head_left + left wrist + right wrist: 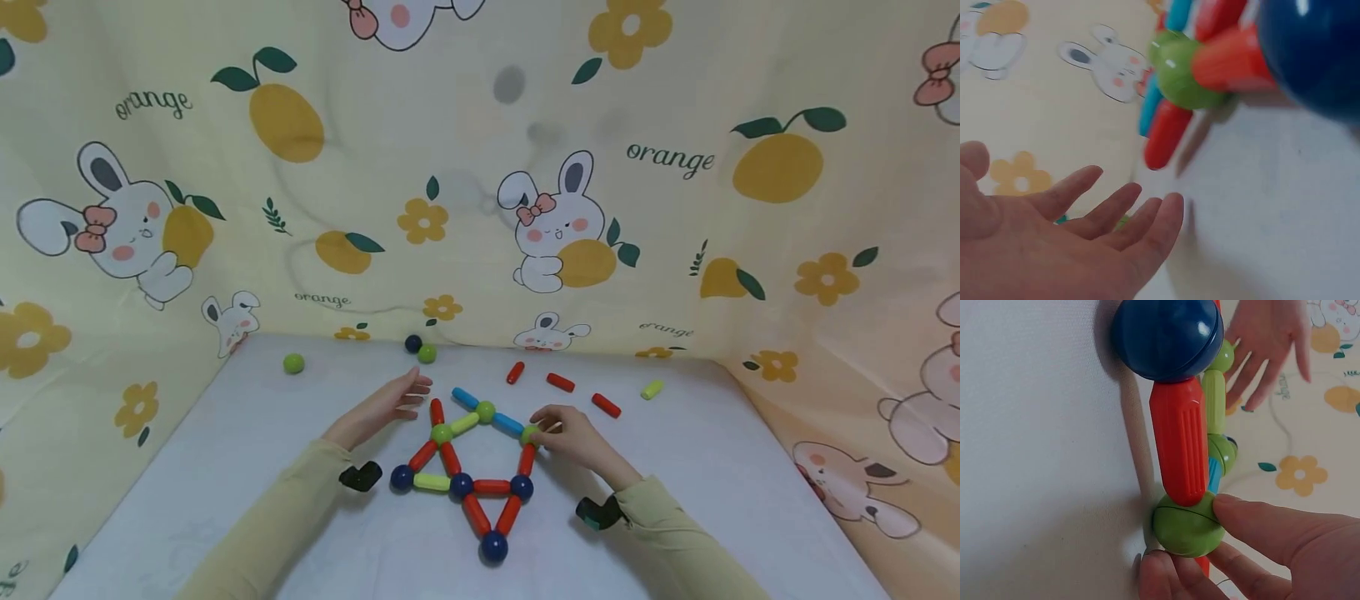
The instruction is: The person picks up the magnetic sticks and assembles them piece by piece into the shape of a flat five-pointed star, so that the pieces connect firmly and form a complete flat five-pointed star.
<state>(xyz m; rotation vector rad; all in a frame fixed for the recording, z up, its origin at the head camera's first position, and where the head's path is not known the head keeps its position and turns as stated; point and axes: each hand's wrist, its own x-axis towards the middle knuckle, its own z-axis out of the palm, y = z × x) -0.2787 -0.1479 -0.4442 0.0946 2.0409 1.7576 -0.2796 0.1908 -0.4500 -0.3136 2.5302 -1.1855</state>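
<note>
A flat figure of coloured rods and balls lies on the table. My right hand (573,435) pinches the green ball (1189,526) at its right corner, where a blue rod (508,424) and a red rod (1179,444) meet. With fingers spread, my left hand (381,408) hovers beside the free end of a red rod (1168,134) and holds nothing. That rod joins the left green ball (442,433). Another blue rod (465,398) points outward from the top green ball (486,411). Dark blue balls (493,547) form the lower corners.
Behind the figure lie loose red rods (560,382) and a yellow-green rod (652,389). A dark blue ball (413,343) and a green ball (427,353) stand at the back edge, with another green ball (294,363) farther left. A printed cloth (465,125) rises behind the table.
</note>
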